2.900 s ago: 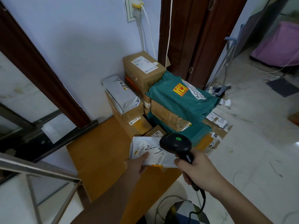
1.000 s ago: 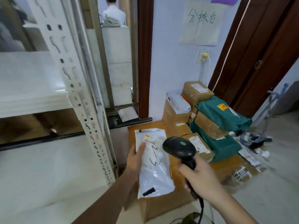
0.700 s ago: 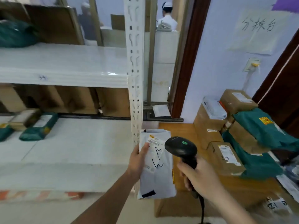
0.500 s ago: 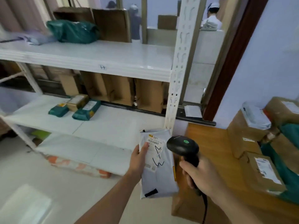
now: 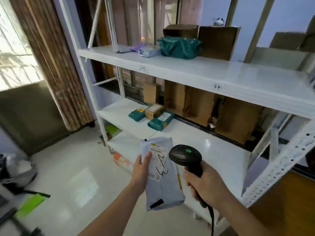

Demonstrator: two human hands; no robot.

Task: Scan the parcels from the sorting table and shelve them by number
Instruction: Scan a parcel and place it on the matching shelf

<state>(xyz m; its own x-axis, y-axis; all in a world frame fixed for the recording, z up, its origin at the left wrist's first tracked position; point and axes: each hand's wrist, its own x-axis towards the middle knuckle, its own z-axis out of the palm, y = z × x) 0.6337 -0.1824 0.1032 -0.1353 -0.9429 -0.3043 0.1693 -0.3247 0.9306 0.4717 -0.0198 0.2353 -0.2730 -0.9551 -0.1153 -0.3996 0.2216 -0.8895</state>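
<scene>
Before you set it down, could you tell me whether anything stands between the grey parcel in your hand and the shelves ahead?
Nothing visible does. The left hand holds the grey parcel in open air before the shelves. The green parcels and the small box sit further back on the middle shelf, leaving bare board in front.

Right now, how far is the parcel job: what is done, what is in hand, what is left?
Done: several parcels already lie on the white shelves, such as the green parcel on top.

In hand: the left hand holds a grey mailer with a handwritten number; the right hand grips the scanner.

Left: this mailer is not yet shelved. The sorting table is out of view.
</scene>
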